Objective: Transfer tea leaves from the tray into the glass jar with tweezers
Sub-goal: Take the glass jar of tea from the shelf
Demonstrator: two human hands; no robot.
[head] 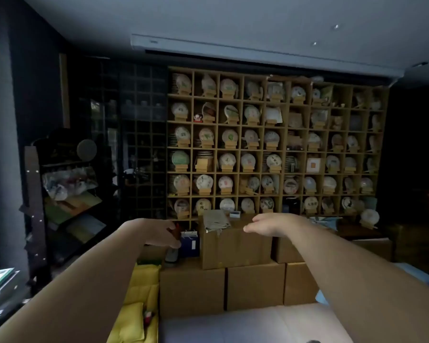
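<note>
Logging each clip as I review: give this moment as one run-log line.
left hand: raised, fingers curled, grip unclear | right hand: raised, holds nothing | tray, jar, tweezers: not in view | ahead: cardboard boxes, shelf wall

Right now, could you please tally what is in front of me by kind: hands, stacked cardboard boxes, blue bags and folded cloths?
2 hands: left hand, right hand
5 cardboard boxes plainly in the stack; any further to the right are too dark to tell
1 blue bag
1 folded cloth
Total: 9
</note>
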